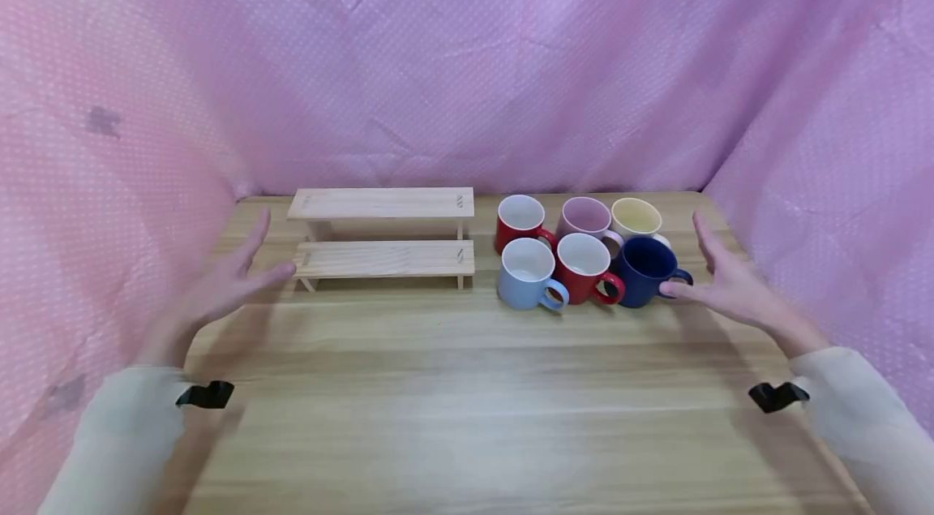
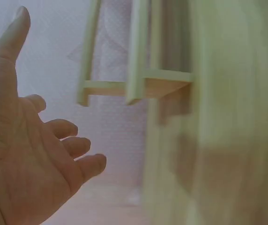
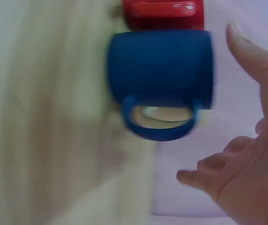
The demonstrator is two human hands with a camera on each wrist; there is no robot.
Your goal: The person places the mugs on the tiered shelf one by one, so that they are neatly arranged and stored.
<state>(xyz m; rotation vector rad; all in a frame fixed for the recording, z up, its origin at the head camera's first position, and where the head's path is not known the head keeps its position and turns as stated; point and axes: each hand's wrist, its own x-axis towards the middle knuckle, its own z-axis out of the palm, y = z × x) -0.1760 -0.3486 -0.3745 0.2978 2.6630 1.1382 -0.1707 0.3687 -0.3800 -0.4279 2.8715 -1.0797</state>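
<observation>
My left hand (image 1: 226,280) hovers empty at the left of a two-tier wooden rack (image 1: 385,259), thumb and fingers spread; the left wrist view shows the palm (image 2: 26,154) beside the rack's end (image 2: 136,86). On the right, my right hand (image 1: 737,288) is held in the air, fingers apart, its thumb near the handle of a dark blue mug (image 1: 640,288). In the right wrist view a gap shows between the hand (image 3: 251,159) and the blue mug (image 3: 160,68). Whether the thumb touches the handle I cannot tell.
Beside the blue mug stand a red mug (image 1: 576,285) and a light blue mug (image 1: 521,292). Behind them are another red mug (image 1: 508,236), a pink mug (image 1: 572,229) and a pale yellow mug (image 1: 620,229). Pink sheeting (image 1: 467,61) hangs around the wooden table (image 1: 452,401).
</observation>
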